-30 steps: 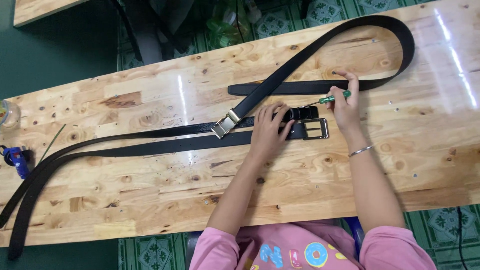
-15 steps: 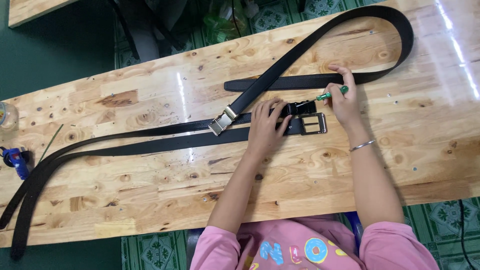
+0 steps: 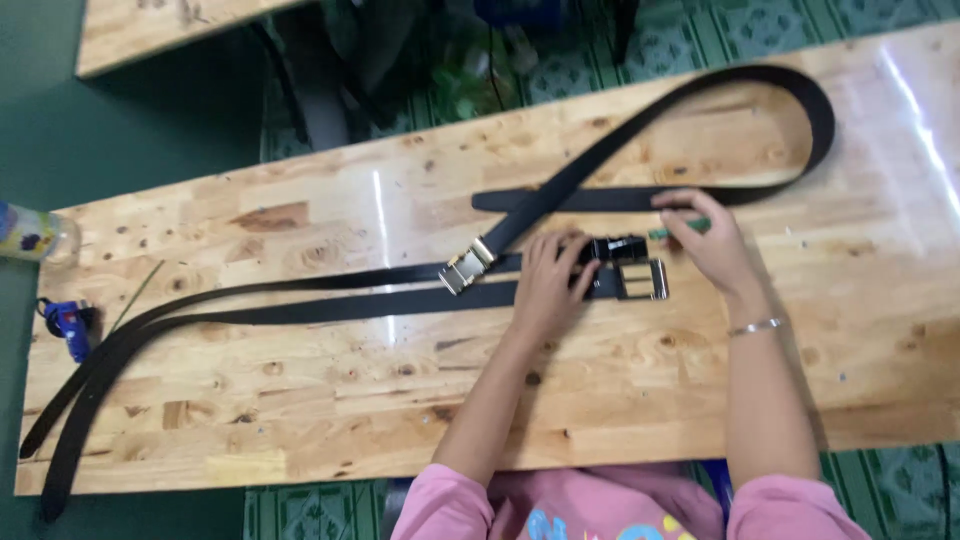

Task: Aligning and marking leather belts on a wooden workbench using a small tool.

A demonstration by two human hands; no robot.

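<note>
Left hand: left hand (image 3: 545, 285) lay palm down on the black belt strap (image 3: 330, 308), its fingers (image 3: 572, 262) spread a little and pressing the strap flat against the board just beside the buckles; it gripped nothing, only held the strap down.
Right hand: right hand (image 3: 708, 240) hovered low over the far side of the buckles, fingers curled narrowly around a slim green-handled tool (image 3: 678, 228), whose tip pointed toward the black buckle (image 3: 618, 248).
Wrist: a thin silver bracelet (image 3: 754, 326) sat on the right forearm.
Buckles: the black buckle lay between the two hands, and a silver frame buckle (image 3: 643, 280) lay touching it on the near side.
Second belt: another black belt (image 3: 700, 100) looped in a wide curve across the far right of the board and ran back diagonally, ending in a silver-and-gold clamp buckle (image 3: 467, 266) just left of the left hand.
Strap ends: both long straps trailed to the left, hanging past the near left corner of the board.
Board: a pale knotty wooden worktop (image 3: 300, 400) with a glossy sheen carried everything.
Left edge: a small blue tool (image 3: 68, 325) rested at the worktop's left end, and a clear plastic bottle (image 3: 35, 232) lay beyond it, off the corner.
Sleeves: pink sleeves (image 3: 440, 505) showed at the bottom of the view.
</note>
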